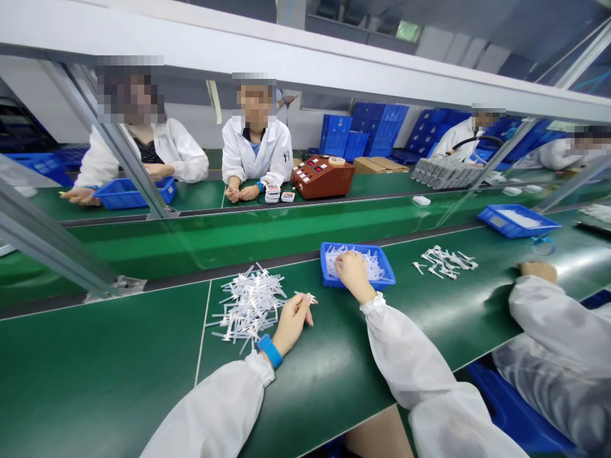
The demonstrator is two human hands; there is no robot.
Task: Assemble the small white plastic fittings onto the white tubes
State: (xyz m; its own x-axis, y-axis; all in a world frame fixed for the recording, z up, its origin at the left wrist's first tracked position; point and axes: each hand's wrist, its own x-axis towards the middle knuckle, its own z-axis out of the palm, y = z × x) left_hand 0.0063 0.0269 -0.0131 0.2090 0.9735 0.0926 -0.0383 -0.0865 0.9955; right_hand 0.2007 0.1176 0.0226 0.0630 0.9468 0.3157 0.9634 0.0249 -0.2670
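Observation:
My left hand (292,321), with a blue band at the wrist, pinches a small white plastic piece (312,298) above the green bench. Right beside it lies a heap of thin white plastic pieces (252,299), tangled and pointing every way. My right hand (354,273) reaches into a blue bin (360,284) that contains many thin whitish strips (375,264). Its fingers are closed among the strips, and what they hold is hidden. A smaller scatter of white pieces (443,262) is spread to the right of the bin.
Another blue bin (518,222) stands farther right, near a co-worker's hand (538,271). A green conveyor (238,232) runs behind the bench. Across it, several people in white coats sit by a brown control box (323,177). A metal post (81,254) rises at the left.

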